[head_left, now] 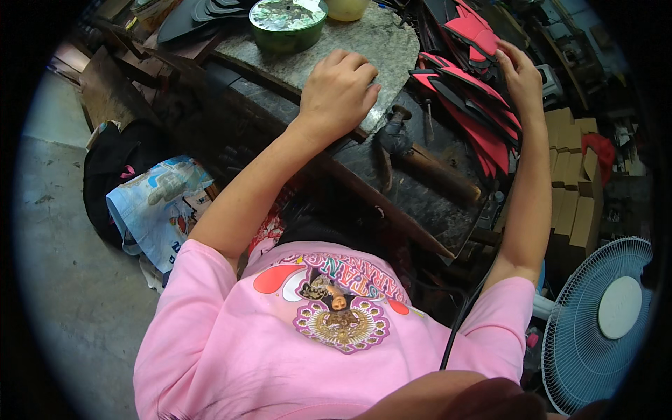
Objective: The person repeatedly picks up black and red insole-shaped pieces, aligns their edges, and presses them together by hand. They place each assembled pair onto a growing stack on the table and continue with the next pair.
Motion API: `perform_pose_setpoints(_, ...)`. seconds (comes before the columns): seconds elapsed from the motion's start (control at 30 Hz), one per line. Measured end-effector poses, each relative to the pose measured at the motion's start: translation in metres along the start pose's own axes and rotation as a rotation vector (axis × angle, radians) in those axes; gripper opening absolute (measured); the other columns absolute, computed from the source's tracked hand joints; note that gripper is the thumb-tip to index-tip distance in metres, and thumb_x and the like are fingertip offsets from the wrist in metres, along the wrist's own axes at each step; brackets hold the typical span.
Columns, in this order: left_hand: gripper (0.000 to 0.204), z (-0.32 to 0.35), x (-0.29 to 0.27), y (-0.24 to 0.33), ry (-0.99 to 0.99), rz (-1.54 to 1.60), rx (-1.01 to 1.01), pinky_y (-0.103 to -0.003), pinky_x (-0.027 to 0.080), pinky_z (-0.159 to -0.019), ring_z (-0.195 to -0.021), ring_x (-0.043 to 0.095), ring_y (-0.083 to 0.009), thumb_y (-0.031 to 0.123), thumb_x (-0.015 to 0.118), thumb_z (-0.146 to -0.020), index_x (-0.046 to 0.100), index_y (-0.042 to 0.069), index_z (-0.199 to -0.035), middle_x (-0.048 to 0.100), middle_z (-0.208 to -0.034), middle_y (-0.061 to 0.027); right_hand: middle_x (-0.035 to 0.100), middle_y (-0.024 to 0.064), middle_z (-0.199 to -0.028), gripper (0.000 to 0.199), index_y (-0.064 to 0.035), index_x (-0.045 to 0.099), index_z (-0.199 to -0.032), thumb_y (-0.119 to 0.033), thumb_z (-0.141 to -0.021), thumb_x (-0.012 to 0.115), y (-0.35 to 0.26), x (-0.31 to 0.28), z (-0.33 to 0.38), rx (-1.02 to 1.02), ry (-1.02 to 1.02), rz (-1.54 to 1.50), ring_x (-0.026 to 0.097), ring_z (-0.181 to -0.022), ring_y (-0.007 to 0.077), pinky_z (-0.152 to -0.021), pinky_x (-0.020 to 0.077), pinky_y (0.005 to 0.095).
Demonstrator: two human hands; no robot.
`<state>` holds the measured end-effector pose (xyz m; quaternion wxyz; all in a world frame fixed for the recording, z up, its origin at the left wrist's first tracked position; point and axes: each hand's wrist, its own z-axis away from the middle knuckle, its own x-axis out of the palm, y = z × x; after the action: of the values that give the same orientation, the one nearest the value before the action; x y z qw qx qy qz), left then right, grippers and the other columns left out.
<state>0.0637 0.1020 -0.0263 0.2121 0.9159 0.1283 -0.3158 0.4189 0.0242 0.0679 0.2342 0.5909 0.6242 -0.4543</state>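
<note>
My left hand [339,91] is curled into a loose fist on the grey stone slab [392,49]. Its fingertips and whatever they may hold are hidden. On the far right, my right hand [520,73] has its thumb and fingers at the edge of a red-and-black cut piece [472,33], gripping it. Below that piece lies a stack of similar flat red-and-black pieces [476,112], fanned out along the bench. A hammer [437,171] with a wooden handle rests on the dark bench top between my arms, its head near the slab.
A green round tub [288,26] with a clear lid stands on the slab, beside a yellowish container [346,8]. Dark curved pieces [203,17] lie at the far left. A fan [598,325] and stacked cardboard boxes [570,182] stand right; a blue printed bag [164,199] hangs left.
</note>
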Motion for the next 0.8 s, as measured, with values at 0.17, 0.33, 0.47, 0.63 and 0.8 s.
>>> perform_pose_setpoints(0.17,0.017,0.0,-0.001,-0.001,0.004,0.009,0.008,-0.039,0.05,-0.089,-0.102,0.061,-0.0268,0.019,0.071,-0.083,0.069,0.007,-0.095,0.067,-0.103,-0.0053,0.048,0.0174,-0.147,0.07,-0.0216,0.041,-0.151,-0.016,-0.084,0.061,0.036,0.044,-0.037,-0.052,-0.001,0.465,0.047,-0.133,0.0353,-0.112,0.0363,0.0429)
perform_pose_setpoints(0.33,0.017,-0.001,-0.001,-0.002,0.004,0.022,0.007,-0.038,0.049,-0.088,-0.1,0.06,-0.0264,0.02,0.071,-0.083,0.07,0.008,-0.094,0.067,-0.101,-0.0048,0.051,0.0149,-0.145,0.071,-0.025,0.037,-0.153,-0.015,-0.085,0.057,0.033,0.064,-0.033,0.086,-0.182,0.367,0.052,-0.131,0.0347,-0.108,0.043,0.0451)
perform_pose_setpoints(0.47,0.017,0.0,-0.001,-0.002,0.001,0.009,0.01,-0.039,0.049,-0.088,-0.1,0.06,-0.0263,0.02,0.07,-0.083,0.07,0.008,-0.094,0.066,-0.1,-0.0048,0.058,0.0138,-0.137,0.066,-0.0286,0.044,-0.147,-0.01,-0.086,0.059,0.01,0.04,-0.015,0.059,-0.223,0.404,0.057,-0.124,0.0342,-0.102,0.0461,0.0434)
perform_pose_setpoints(0.63,0.016,0.0,0.0,-0.001,0.004,-0.008,0.005,-0.038,0.05,-0.088,-0.099,0.061,-0.0261,0.019,0.07,-0.082,0.07,0.008,-0.094,0.066,-0.1,-0.0046,0.062,0.0096,-0.13,0.057,-0.0284,0.048,-0.142,-0.016,-0.087,0.061,-0.006,0.019,-0.002,0.04,-0.241,0.409,0.061,-0.119,0.03,-0.096,0.0488,0.0416)
perform_pose_setpoints(0.8,0.015,-0.001,0.0,0.0,0.012,-0.014,0.01,-0.038,0.05,-0.087,-0.099,0.061,-0.0259,0.018,0.07,-0.082,0.07,0.008,-0.093,0.066,-0.1,-0.0044,0.065,0.005,-0.124,0.052,-0.0316,0.051,-0.137,-0.027,-0.086,0.063,-0.008,0.014,0.002,0.082,-0.081,0.336,0.064,-0.112,0.0317,-0.089,0.0523,0.0452)
